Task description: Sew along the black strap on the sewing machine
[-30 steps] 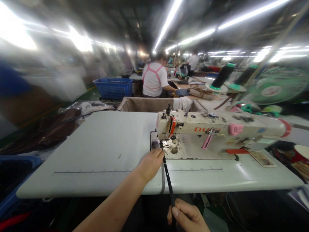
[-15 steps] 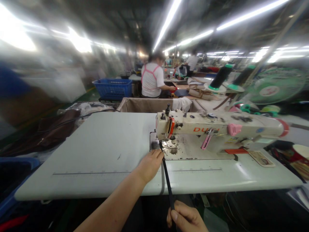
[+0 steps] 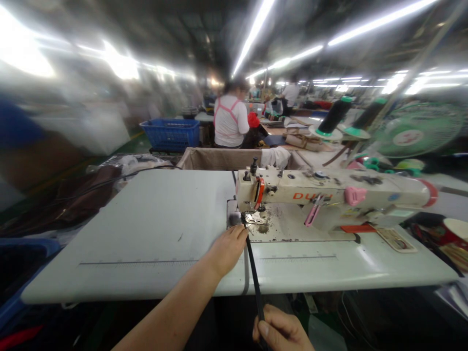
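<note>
If the right hand's fingers (image 3: 266,327), clamped on the black strap (image 3: 254,273), pull sideways, the left hand's pressing fingers (image 3: 239,233) could let it skew.

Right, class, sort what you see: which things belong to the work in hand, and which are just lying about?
In the work:
left hand, fingers at the black strip
right hand, holding the strip nearer the body
sewing machine
white table

Apparently just lying about:
red flat piece
white cloth
blue basket
</note>
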Tool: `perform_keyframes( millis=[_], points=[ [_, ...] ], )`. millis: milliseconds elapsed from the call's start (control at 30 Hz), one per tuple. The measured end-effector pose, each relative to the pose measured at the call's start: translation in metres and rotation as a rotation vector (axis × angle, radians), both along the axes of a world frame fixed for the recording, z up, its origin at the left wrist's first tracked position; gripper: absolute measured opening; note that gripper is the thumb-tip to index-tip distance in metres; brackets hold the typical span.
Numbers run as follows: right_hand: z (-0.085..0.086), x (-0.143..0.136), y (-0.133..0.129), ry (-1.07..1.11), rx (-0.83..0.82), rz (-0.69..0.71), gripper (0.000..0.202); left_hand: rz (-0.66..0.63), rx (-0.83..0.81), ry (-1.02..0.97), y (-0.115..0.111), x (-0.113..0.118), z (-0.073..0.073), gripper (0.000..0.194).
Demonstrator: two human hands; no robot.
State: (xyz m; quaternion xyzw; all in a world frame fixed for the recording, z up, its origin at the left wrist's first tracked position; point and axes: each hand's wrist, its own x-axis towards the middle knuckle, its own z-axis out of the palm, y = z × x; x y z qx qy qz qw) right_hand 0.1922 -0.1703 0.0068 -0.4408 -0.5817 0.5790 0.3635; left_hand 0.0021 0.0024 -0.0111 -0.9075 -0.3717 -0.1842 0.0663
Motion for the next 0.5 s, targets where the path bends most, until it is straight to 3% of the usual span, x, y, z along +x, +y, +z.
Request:
perform_keyframes(
  millis=[300, 500],
  points=[
    [0.002, -0.008, 0.007, -0.062, 0.070, -0.156, 0.043, -0.028, -0.043, -0.019, -0.001, -0.002, 0.002, 0.029],
    [0.004, -0.015, 0.012, 0.080, -0.171, -0.187, 0.056, -0.014, -0.040, -0.040, -0.002, -0.001, 0.006, 0.025]
  ],
)
